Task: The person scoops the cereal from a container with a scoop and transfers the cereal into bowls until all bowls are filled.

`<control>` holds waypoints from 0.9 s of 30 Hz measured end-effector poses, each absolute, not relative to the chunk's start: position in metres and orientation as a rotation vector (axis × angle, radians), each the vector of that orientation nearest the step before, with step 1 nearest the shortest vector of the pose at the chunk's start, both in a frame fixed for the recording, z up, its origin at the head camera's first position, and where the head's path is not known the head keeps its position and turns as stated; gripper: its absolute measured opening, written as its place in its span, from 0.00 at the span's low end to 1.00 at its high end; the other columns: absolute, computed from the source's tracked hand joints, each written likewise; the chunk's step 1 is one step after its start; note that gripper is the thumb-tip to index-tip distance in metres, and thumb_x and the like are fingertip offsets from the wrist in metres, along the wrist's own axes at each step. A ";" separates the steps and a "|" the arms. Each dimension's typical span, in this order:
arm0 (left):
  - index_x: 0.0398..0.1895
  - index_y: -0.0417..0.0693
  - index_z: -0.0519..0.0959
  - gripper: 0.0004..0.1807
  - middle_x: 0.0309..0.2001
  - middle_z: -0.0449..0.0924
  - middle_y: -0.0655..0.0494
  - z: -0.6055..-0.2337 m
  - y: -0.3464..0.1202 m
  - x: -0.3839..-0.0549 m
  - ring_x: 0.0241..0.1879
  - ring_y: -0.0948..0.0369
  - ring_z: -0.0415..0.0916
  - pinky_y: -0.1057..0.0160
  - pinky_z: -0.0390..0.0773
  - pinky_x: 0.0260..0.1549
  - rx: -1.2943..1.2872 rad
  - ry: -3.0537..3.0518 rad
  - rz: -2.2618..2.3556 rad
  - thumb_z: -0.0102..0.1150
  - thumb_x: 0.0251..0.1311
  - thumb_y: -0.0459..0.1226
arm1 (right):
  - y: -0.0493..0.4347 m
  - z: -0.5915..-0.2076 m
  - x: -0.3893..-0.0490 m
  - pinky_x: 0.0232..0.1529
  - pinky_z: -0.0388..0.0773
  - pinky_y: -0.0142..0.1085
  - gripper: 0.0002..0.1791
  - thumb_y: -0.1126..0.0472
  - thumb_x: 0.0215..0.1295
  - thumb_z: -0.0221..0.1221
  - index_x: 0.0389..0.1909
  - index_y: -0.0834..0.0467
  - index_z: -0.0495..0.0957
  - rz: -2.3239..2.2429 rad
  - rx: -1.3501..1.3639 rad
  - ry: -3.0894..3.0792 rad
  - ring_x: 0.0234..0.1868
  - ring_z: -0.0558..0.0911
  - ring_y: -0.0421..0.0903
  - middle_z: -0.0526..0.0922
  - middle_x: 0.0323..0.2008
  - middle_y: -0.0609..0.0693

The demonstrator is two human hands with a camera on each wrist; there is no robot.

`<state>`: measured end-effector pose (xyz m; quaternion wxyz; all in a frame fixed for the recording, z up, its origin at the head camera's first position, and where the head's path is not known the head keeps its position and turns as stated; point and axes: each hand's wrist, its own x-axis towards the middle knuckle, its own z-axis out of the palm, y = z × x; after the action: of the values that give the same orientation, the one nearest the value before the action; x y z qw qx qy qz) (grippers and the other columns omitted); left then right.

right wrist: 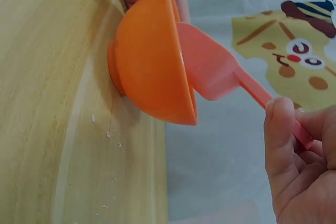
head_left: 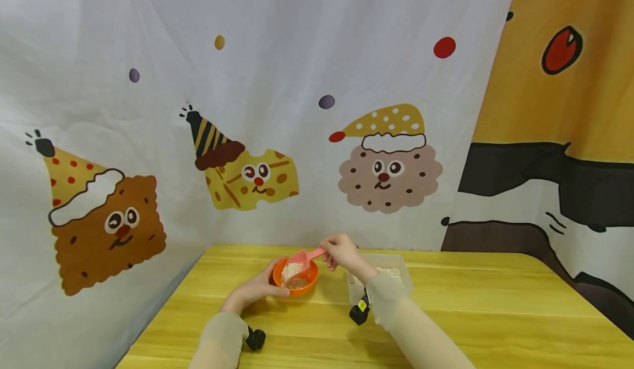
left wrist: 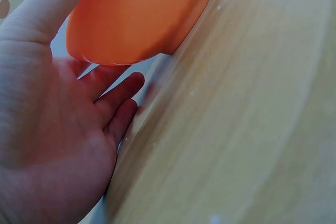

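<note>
An orange bowl (head_left: 314,282) stands on the table, with brownish contents at its bottom. My left hand (head_left: 261,286) holds it from the left, thumb at the near rim and fingers round the far side. In the left wrist view the palm stays apart from the bowl's wall (left wrist: 139,19). Between thumb and fingers, my right hand (head_left: 340,251) pinches the handle of a pink scoop (right wrist: 212,69). The scoop's head dips inside the bowl's rim, tilted, carrying pale flakes (head_left: 292,270) that look like oats. In the right wrist view the bowl hides the scoop's tip.
Right of the bowl, partly behind my right forearm, a translucent plastic container (head_left: 407,275) holds more pale flakes. A few crumbs (right wrist: 108,135) lie on the wooden table (head_left: 475,314) near the bowl. A printed cloth (head_left: 307,215) hangs behind the table's far edge.
</note>
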<state>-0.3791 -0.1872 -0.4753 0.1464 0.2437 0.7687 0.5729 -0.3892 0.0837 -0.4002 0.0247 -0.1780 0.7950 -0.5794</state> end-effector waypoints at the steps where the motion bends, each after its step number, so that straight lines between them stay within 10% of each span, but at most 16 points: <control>1: 0.77 0.49 0.46 0.53 0.73 0.51 0.41 -0.475 -0.187 -0.379 0.69 0.46 0.53 0.42 0.52 0.65 0.699 2.212 1.650 0.71 0.54 0.37 | 0.082 -0.400 -0.388 0.18 0.79 0.41 0.15 0.63 0.73 0.50 0.35 0.67 0.82 -1.765 -0.570 2.485 0.12 0.74 0.42 0.77 0.17 0.54; 27: 0.77 0.47 0.46 0.54 0.72 0.51 0.40 -0.476 -0.187 -0.380 0.69 0.45 0.51 0.41 0.51 0.65 0.696 2.243 1.641 0.72 0.53 0.37 | 0.093 -0.384 -0.388 0.19 0.79 0.52 0.18 0.61 0.72 0.54 0.20 0.62 0.78 -1.472 -0.766 2.687 0.08 0.72 0.42 0.76 0.14 0.57</control>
<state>-0.3799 -0.1867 -0.4764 0.1378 0.2407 0.7753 0.5674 -0.3876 0.0932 -0.3836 -0.0081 -0.2426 0.8508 -0.4660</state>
